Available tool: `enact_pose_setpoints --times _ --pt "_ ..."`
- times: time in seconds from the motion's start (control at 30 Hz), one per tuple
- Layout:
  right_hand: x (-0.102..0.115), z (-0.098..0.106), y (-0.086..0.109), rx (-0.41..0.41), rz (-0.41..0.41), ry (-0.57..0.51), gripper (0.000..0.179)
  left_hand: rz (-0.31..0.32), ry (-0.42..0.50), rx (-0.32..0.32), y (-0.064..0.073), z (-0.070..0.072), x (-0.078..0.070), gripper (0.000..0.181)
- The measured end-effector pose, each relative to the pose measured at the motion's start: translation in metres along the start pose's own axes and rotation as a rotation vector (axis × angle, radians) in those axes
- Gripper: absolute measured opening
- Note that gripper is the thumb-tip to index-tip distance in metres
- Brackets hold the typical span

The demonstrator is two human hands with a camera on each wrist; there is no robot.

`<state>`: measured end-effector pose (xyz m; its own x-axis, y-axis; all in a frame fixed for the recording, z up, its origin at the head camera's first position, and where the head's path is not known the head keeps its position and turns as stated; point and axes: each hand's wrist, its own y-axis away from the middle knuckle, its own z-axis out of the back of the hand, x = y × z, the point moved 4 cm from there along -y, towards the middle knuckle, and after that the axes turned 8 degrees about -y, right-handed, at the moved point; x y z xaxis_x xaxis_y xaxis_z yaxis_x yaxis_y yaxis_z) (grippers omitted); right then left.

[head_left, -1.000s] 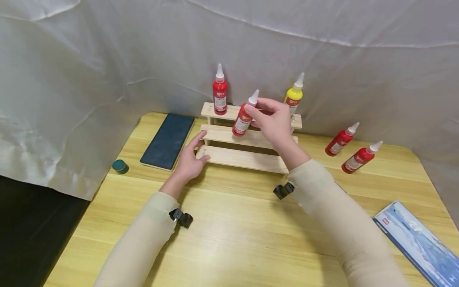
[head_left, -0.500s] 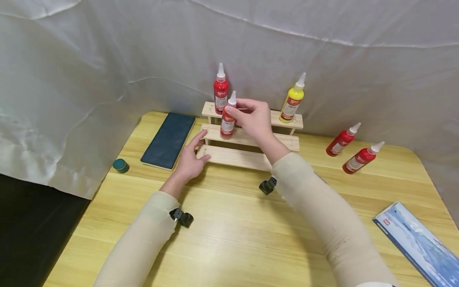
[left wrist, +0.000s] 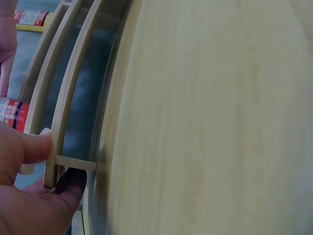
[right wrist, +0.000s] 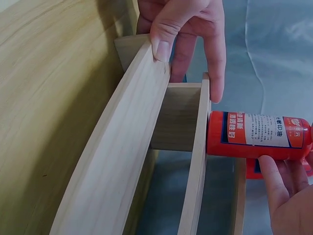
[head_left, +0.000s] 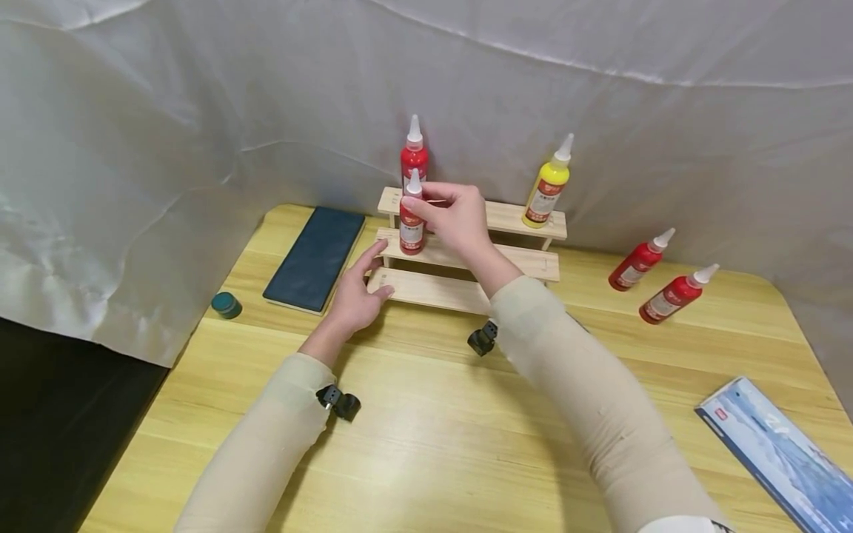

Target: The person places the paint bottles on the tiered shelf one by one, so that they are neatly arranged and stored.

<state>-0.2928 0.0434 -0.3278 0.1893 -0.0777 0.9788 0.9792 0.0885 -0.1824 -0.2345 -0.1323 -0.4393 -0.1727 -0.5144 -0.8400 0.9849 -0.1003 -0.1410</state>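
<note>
My right hand (head_left: 455, 218) pinches a red ink bottle (head_left: 412, 233) near its white nozzle cap. The bottle stands upright at the left end of the middle step of a three-step wooden rack (head_left: 493, 255); in the right wrist view the base of this bottle (right wrist: 257, 134) is right at the board. My left hand (head_left: 355, 300) grips the rack's left end, its thumb on the lowest step and its fingers round the side, as the left wrist view shows the thumb (left wrist: 36, 147) against the board. Behind, another red bottle (head_left: 415, 157) stands on the top step, partly hidden.
A yellow bottle (head_left: 548, 192) stands at the top step's right end. Two red bottles, a nearer one (head_left: 671, 299) and a farther one (head_left: 637, 265), are right of the rack. A dark notebook (head_left: 315, 259), a small teal jar (head_left: 226, 305) and a blue box (head_left: 776, 444) lie around.
My right hand has carried the red bottle leftward along the middle step to its left end, and the bottle has gone from tilted to upright. My left hand stays on the rack.
</note>
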Motion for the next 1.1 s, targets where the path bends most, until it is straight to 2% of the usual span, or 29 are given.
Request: enact_pose_setpoints --times 0.5,1.1 --pt "-0.0038 -0.0057 0.0016 0.024 0.011 0.022 0.034 0.003 0.007 0.003 0.0001 -0.0005 0.0003 0.078" --pt "-0.0078 -0.0076 0.0 0.029 0.003 -0.013 0.034 0.007 0.004 0.0 -0.0004 0.0006 0.0009 0.076"
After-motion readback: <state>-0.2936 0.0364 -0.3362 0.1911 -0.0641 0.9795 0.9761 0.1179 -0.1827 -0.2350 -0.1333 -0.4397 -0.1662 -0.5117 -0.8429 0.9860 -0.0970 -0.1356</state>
